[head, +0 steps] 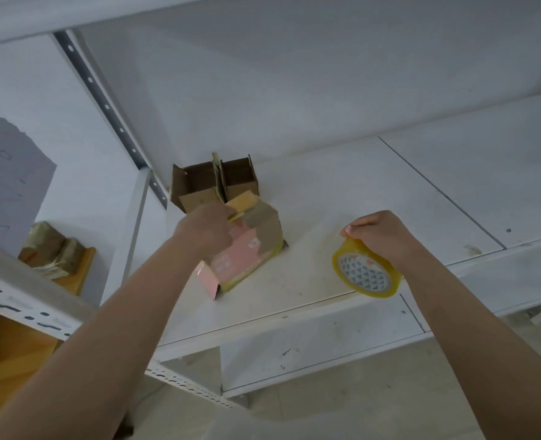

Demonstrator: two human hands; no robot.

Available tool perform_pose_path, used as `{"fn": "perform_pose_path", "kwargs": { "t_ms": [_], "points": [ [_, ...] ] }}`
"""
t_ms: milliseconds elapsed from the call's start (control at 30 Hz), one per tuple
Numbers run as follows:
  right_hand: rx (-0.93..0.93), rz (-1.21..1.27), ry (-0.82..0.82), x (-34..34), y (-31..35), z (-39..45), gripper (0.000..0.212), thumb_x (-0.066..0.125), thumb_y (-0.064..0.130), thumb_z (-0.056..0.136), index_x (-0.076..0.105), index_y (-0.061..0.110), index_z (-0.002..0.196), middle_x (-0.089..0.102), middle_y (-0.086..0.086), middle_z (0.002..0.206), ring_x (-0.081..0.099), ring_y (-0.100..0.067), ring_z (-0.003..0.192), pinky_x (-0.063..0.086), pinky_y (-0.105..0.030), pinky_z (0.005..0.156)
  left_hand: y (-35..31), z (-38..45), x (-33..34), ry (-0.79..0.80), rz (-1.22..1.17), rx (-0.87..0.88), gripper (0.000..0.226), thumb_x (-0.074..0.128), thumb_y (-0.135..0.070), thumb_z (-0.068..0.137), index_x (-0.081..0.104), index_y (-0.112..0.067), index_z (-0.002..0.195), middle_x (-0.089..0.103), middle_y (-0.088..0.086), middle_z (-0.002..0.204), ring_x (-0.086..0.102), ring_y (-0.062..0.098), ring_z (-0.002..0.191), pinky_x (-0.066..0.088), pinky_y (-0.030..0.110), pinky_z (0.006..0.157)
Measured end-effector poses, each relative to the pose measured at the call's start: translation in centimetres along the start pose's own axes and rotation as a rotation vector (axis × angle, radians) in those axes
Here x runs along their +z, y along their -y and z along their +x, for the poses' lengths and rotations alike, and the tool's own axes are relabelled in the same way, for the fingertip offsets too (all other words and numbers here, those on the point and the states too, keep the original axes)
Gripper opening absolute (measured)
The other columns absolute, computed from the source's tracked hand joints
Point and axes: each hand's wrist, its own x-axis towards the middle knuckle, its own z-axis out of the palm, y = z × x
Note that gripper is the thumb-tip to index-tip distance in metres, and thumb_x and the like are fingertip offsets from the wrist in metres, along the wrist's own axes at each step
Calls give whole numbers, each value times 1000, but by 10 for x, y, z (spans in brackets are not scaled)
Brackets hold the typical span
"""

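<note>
A pink and brown cardboard box (pixel 247 249) lies tilted on the white shelf (pixel 342 198). My left hand (pixel 204 228) is over its upper left corner and pinches a yellowish flap (pixel 242 203) of the box. To the right, my right hand (pixel 380 231) grips a roll of yellow-tinted clear tape (pixel 366 273) from above, holding it at the shelf's front edge. The roll's core has a pattern of small teal triangles.
An open brown cardboard box (pixel 215 185) with dividers stands at the back of the shelf against the wall. A perforated metal upright (pixel 104 103) runs along the left. Taped bundles (pixel 51 252) sit on a wooden board (pixel 81 271) on the neighbouring rack at left.
</note>
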Motion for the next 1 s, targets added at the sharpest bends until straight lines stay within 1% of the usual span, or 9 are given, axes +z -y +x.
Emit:
{"fn": "perform_pose_path", "kwargs": {
  "t_ms": [67, 133, 300, 367, 500, 600, 700, 800, 1000],
  "points": [
    [-3, 7, -13, 1, 4, 3, 14, 67, 27, 83, 77, 30, 74, 73, 7, 80, 68, -17, 79, 56, -45, 88, -8, 1, 1, -166, -152, -39, 13, 60, -27, 90, 62, -18, 99, 60, -1, 84, 62, 19, 81, 57, 38, 76],
    [-11, 20, -17, 4, 8, 6, 14, 67, 28, 83, 77, 31, 74, 73, 8, 82, 69, -17, 80, 55, -44, 88, -33, 9, 2, -251, -300, -115, 27, 62, -43, 88, 62, -18, 97, 61, 2, 88, 65, 24, 81, 56, 38, 70],
    [-26, 47, -23, 7, 9, 8, 11, 67, 32, 82, 77, 33, 78, 73, 10, 89, 68, -18, 86, 54, -45, 90, -77, 27, 16, -59, 64, -274, 101, 39, -79, 83, 29, -1, 148, 32, 24, 151, 54, 35, 122, 49, 38, 86],
    [-21, 62, -36, 7, 5, 8, 11, 67, 34, 82, 77, 31, 82, 73, 9, 91, 68, -18, 88, 54, -46, 91, -78, 28, 23, -26, 125, -262, 93, 36, -74, 89, 31, -3, 148, 27, 26, 154, 51, 34, 126, 47, 35, 85],
    [-7, 77, -58, 2, -1, 6, 10, 68, 33, 82, 77, 30, 83, 71, 10, 90, 67, -18, 87, 54, -47, 90, -68, 24, 24, -30, 121, -4, 61, 59, -57, 83, 54, -15, 127, 54, 10, 127, 57, 27, 108, 50, 34, 78],
    [-16, 71, -53, -1, 2, 7, 10, 68, 33, 83, 77, 30, 84, 71, 9, 93, 67, -19, 88, 54, -47, 91, -48, 5, 23, 92, 32, 295, 63, 68, -39, 81, 48, -25, 139, 39, -2, 148, 50, 26, 124, 49, 40, 93],
    [-38, 61, -30, 0, 10, 8, 10, 68, 31, 82, 78, 30, 82, 73, 7, 92, 68, -20, 87, 54, -46, 90, -16, -7, 22, 124, -1, 403, 64, 63, -24, 87, 41, -31, 146, 25, -13, 158, 45, 22, 131, 45, 32, 99],
    [-68, 57, 1, 7, 21, 9, 9, 69, 29, 81, 78, 30, 79, 73, 7, 89, 69, -19, 85, 57, -44, 85, 12, -13, 23, 116, -34, 411, 62, 55, -20, 93, 34, -38, 148, 20, -12, 160, 42, 22, 135, 45, 37, 103],
    [-114, 25, 53, 27, 36, 8, 14, 67, 30, 85, 78, 33, 76, 73, 11, 87, 70, -14, 81, 60, -35, 72, 17, -19, 47, -71, 11, 122, 73, 53, -55, 91, 16, -40, 152, 11, -16, 161, 51, 19, 127, 50, 37, 90]
  ]
}}
